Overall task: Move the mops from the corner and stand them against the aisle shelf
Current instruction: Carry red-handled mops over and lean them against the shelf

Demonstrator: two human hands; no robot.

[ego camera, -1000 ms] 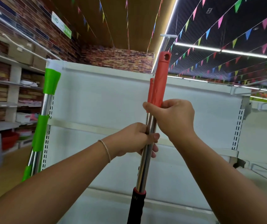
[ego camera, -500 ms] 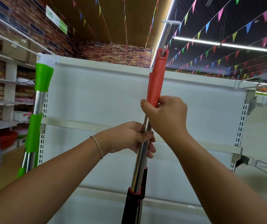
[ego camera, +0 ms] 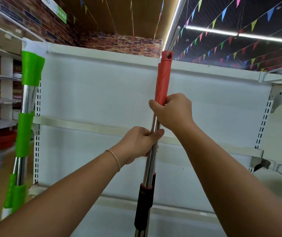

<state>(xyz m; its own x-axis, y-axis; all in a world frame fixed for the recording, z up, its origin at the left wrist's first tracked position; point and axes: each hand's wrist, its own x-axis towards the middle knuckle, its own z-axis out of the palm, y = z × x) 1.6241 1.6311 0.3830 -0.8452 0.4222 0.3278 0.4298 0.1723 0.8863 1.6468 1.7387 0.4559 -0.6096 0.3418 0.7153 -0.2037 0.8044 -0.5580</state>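
Two mop handles [ego camera: 151,151], held together as one bundle, rise nearly upright in front of a white aisle shelf [ego camera: 102,93]. They have shiny metal shafts, red grips [ego camera: 162,79] near the top and a black sleeve [ego camera: 143,206] lower down. The right hand [ego camera: 172,111] is wrapped tightly around the bundle at the base of the red grips. The left hand [ego camera: 139,142] is closed around the metal shafts just below it, and a thin bracelet [ego camera: 115,159] circles that wrist. The mop heads are out of view below the frame.

At the left end of the shelf, more mops with green grips [ego camera: 29,71] already stand leaning against its edge. The shelf has bare white back panels and slotted uprights. Beyond the shelf's left end are wall racks of goods and a brick-pattern wall; above it, strings of coloured pennants cross the ceiling.

The step in hand appears to be bringing this red pair to the shelf. The next move likely calls for tipping the tops gently against the shelf panel, setting the bottoms steady, then loosening both hands one at a time so neither handle slides sideways.
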